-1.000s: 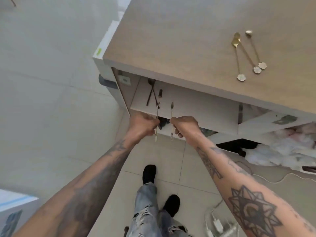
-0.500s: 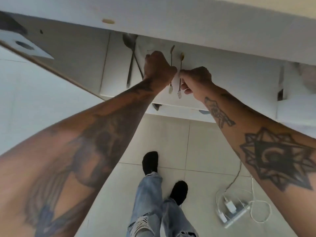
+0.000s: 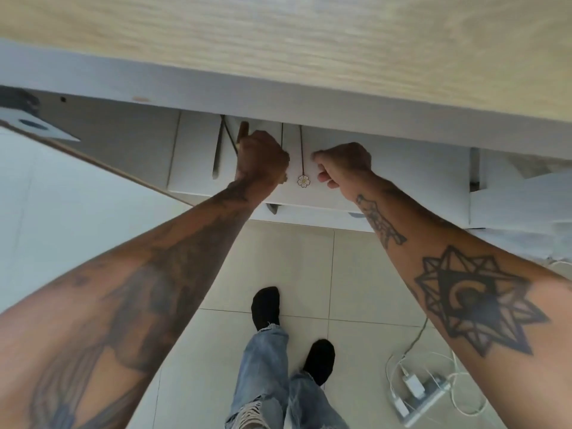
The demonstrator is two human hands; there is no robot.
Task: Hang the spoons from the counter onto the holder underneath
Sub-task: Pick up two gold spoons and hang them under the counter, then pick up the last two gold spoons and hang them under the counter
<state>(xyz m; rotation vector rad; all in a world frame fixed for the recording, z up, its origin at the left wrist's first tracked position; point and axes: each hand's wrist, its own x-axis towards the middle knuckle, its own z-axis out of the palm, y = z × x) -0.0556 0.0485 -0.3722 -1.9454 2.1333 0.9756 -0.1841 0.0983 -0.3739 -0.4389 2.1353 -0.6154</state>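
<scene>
A thin gold spoon [image 3: 301, 150] with a white flower end hangs straight down under the white edge of the wooden counter [image 3: 278, 41]; its top and the holder are hidden by that edge. My right hand [image 3: 343, 164] is just right of it, fingers curled, not touching it. My left hand [image 3: 261, 159] is a fist left of it, closed around a second spoon [image 3: 282, 134]. Only that spoon's thin stem above the fist and a bit of its end below show.
Dark utensils [image 3: 218, 150] and a brown handle [image 3: 243, 131] hang left of my left hand against the white panel [image 3: 402, 181]. A thin board edge [image 3: 93, 159] slants at the left. My feet [image 3: 266, 305] stand on tiles; a power strip with cables [image 3: 418, 394] lies at the right.
The view has dropped below the counter, so the spoons lying on top are out of sight. My right hand has let go of its spoon, which now hangs free.
</scene>
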